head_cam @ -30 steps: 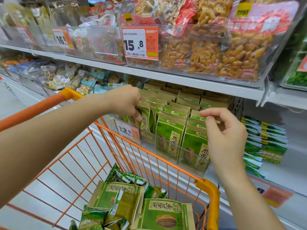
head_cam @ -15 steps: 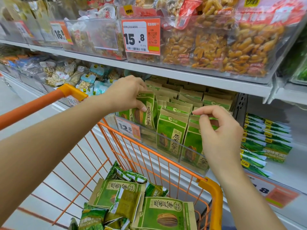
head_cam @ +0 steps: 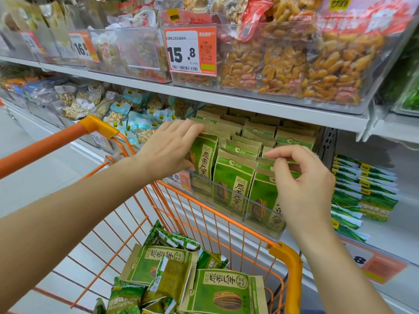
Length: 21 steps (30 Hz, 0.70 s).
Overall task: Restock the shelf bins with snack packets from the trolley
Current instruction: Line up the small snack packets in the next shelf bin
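A clear shelf bin [head_cam: 226, 200] on the middle shelf holds rows of upright green and brown seed packets [head_cam: 233, 177]. My left hand [head_cam: 167, 150] grips the leftmost front packet [head_cam: 205, 155], which stands raised above the bin's front wall, fingers over its top edge and thumb low on its face. My right hand [head_cam: 303, 184] pinches the top edge of a packet [head_cam: 265, 193] in the right front row. Below, the orange wire trolley [head_cam: 285, 254] holds several loose green packets [head_cam: 222, 293].
The upper shelf [head_cam: 249, 105] hangs low over the bin and carries clear bins of yellow snacks and a 15.8 price tag [head_cam: 190, 51]. Flat green packets [head_cam: 362, 186] lie stacked to the right. Blue packets [head_cam: 140, 118] fill the bin to the left.
My left hand has lifted the leftmost packet up from the row and turned its face forward. My right hand stays at the right row's packet tops, fingers now pinching an edge.
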{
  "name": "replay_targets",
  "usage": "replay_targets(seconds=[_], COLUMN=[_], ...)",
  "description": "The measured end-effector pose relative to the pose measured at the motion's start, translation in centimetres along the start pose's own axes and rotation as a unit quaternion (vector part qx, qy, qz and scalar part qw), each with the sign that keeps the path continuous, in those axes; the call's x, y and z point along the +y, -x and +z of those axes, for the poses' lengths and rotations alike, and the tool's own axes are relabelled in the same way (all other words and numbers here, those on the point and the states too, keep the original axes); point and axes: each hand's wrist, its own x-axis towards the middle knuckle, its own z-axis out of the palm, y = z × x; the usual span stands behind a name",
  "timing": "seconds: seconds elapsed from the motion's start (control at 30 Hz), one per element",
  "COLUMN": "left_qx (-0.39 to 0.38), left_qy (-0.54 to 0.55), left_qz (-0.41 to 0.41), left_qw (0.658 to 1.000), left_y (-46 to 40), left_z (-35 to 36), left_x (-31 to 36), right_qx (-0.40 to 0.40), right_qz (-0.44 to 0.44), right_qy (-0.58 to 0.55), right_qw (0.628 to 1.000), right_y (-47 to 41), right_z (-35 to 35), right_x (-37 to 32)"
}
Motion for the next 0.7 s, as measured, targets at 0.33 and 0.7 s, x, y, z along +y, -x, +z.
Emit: replay_targets(seconds=[0.33, 0.7], left_qx=[-0.059, -0.073], left_qy=[0.035, 0.017], left_qz=[-0.037, 0.014], left_qw=[0.997, 0.997], left_y=[-0.7, 0.5], left_z=[-0.7, -0.5], left_x=[-0.1, 1.1], right_qx=[0.009, 0.002], right_qz=[-0.009, -0.012], right_qy=[0.004, 0.007], right_qw=[1.0, 1.0], right_y=[0.0, 0.2], right_z=[0.4, 0.1], right_x=[0.0, 0.1])
